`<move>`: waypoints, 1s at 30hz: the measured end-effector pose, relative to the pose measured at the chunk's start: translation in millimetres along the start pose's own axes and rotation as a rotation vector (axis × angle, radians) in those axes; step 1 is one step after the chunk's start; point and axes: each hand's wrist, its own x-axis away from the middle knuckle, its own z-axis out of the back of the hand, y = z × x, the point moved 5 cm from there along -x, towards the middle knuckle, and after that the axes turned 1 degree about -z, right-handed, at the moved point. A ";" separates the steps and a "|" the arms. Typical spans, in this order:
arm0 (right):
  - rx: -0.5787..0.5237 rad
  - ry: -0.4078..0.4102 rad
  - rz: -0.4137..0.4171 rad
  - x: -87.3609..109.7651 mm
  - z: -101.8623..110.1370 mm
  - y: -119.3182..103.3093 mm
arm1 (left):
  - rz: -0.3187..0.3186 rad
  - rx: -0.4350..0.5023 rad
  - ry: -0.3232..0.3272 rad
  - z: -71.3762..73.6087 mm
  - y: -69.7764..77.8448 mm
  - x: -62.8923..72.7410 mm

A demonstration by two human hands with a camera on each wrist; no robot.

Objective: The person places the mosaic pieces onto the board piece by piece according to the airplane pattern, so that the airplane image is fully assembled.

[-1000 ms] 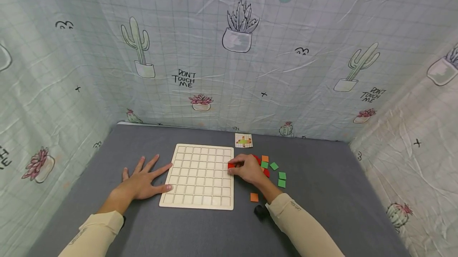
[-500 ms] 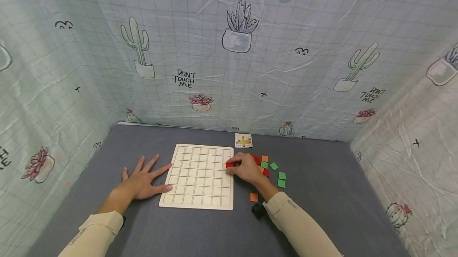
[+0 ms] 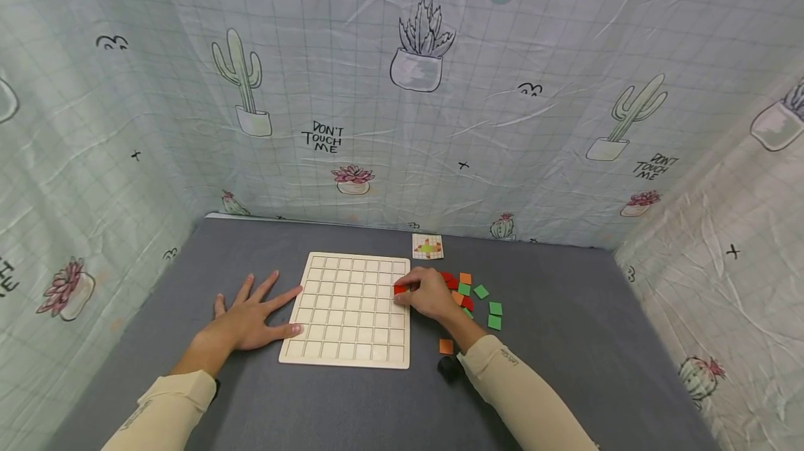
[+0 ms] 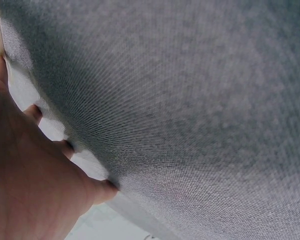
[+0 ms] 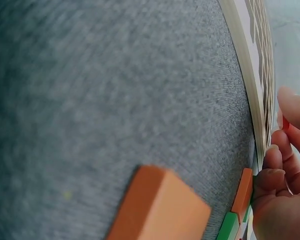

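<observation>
A pale wooden grid board (image 3: 344, 315) lies flat on the dark grey tabletop. My left hand (image 3: 251, 318) is spread on the table at its left side, with index finger and thumb touching the board's left edge. Over the board's right edge, my right hand (image 3: 433, 294) pinches a small red tile (image 3: 400, 290) between thumb and fingers, at the rightmost column of squares. In the right wrist view only a sliver of that red tile (image 5: 285, 123) shows between the fingertips. Whether the tile touches the board cannot be told.
Several red, orange and green tiles (image 3: 495, 308) lie loose right of the board, partly behind the right hand. One orange tile (image 3: 446, 346) sits apart, nearer the front. A small pattern card (image 3: 427, 246) lies behind the board. Printed cloth (image 3: 377, 102) hangs around the table.
My right hand has shifted slightly left with the red tile, from the board's right rim onto its last column. The left hand stays in place.
</observation>
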 end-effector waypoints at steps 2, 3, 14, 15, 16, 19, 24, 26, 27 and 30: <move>-0.007 -0.002 -0.002 0.4 -0.4 -1.1 | -0.001 0.002 -0.001 -0.1 0.6 0.5; -0.010 -0.003 -0.006 0.6 -0.5 -1.7 | -0.003 0.002 -0.001 -0.2 0.7 0.6; 0.025 0.007 -0.025 -3.1 -4.0 1.3 | -0.015 0.001 0.004 -3.5 -0.9 -1.2; 0.026 0.008 -0.028 -3.2 -4.4 1.5 | -0.015 0.002 0.005 -4.0 -1.3 -1.7; 0.028 0.009 -0.029 -3.0 -4.6 1.4 | -0.015 0.005 0.006 -4.2 -1.4 -1.8; 0.028 0.009 -0.035 -2.4 -5.0 0.0 | -0.015 0.008 0.011 -3.3 -1.8 -1.5; 0.040 0.017 -0.034 -2.2 -6.3 -1.2 | -0.012 0.006 0.009 -2.3 -1.5 -0.8; 0.053 0.022 -0.033 -2.5 -6.8 -0.9 | -0.012 0.002 0.008 -2.4 -0.9 -0.5; 0.054 0.024 -0.033 -2.5 -6.9 -0.8 | -0.013 0.000 0.011 -2.3 -0.8 -0.3; 0.054 0.029 -0.031 -2.7 -7.1 -0.9 | -0.014 -0.003 0.018 -2.1 -1.0 -0.1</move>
